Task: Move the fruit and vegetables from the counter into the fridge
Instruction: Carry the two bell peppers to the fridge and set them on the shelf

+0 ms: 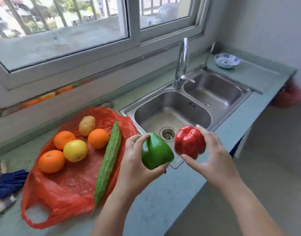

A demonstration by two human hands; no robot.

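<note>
Bare counter (163,193) is left between the red bag (61,193) and the sink (173,106). Passage over the basins is partly blocked by the tap (181,62). The left end is occupied by a blue cloth (8,183) and the far right end by a bowl (227,60). The strip behind the bag appears passable, though it is blurred.

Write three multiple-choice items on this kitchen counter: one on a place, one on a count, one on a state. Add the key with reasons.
1. Where does the bitter gourd lie? A) in the sink B) on the red bag C) in a bowl
2. How many oranges lie on the bag? A) two B) three C) five
3. What does the left hand hold? A) a green pepper B) a potato C) nothing
Key: 1 B, it lies along the bag's right side. 2 B, three sit around the yellow fruit. 3 A, its fingers curl round the green pepper.
</note>
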